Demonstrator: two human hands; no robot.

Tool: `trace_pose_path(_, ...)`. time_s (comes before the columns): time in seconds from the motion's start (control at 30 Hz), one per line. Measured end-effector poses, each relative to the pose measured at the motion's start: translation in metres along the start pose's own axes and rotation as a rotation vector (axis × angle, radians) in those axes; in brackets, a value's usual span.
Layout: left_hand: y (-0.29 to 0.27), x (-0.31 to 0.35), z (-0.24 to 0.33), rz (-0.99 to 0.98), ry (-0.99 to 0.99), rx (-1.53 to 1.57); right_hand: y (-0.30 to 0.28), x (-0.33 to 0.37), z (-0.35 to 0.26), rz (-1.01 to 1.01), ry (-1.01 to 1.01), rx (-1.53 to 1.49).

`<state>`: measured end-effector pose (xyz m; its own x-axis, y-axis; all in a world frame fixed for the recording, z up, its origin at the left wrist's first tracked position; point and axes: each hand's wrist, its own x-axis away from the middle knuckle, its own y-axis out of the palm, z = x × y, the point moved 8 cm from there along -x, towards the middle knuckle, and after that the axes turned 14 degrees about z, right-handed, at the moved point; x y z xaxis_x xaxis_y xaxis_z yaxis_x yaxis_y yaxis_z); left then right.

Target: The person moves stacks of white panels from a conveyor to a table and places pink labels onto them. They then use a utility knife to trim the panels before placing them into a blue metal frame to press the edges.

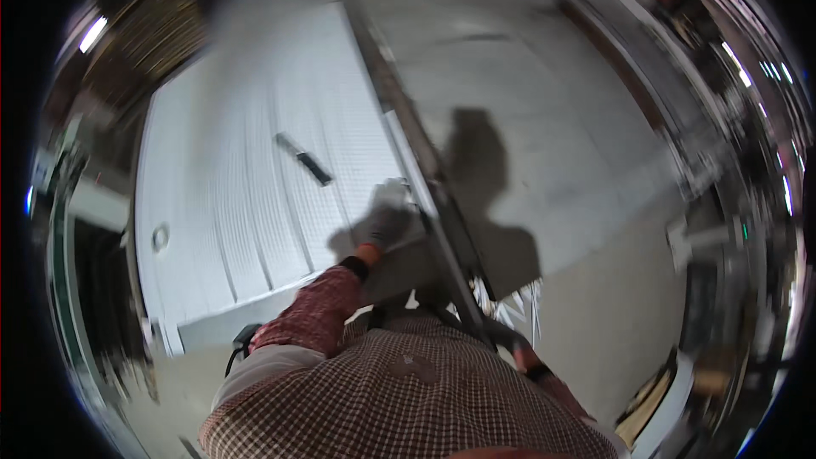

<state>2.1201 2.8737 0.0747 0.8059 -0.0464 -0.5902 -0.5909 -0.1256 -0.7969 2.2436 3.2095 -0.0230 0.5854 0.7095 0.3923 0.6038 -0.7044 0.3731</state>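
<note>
And here, just below the centre of the view, the left hand (387, 223), in a grey glove, is laid out at the right-hand edge of a white ribbed panel (191, 170). Its fingers are pointed towards twelve o'clock and look loosely extended, but they are blurred; whether anything is pinched cannot be told. Just beside them, at three o'clock, the panel's edge is followed by a long metal strip (449, 265), slanted from eleven o'clock down to five.

Between four and five o'clock from that hand, low by the strip's near end, the right hand (507, 337) is partly hidden; how far it is closed, and on what, cannot be told. Next to it a bunch of thin white strips (520, 310) is seen.

On the panel, at ten o'clock from the left hand, a black-handled tool (304, 160) is left lying aslant, untouched. Farther out, at nine, a pale ring (160, 238) is found. At two o'clock, a head-and-shoulders shadow (480, 161) is cast across a grey surface (544, 76).
</note>
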Motion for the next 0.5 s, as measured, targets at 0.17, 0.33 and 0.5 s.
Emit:
trace_pose_path(0.17,0.053,0.061,-0.027,0.035,-0.147,0.390,0.023,-0.015,-0.080,0.577,-0.123,0.365)
trace_pose_path(0.33,0.046,0.052,-0.035,-0.106,-0.148,0.313,-0.130,0.257,-0.104,1.724,-0.352,0.262)
trace_pose_path(0.5,0.062,0.046,-0.037,-0.075,-0.090,0.295,-0.191,0.426,-0.068,2.375,-0.785,-0.005)
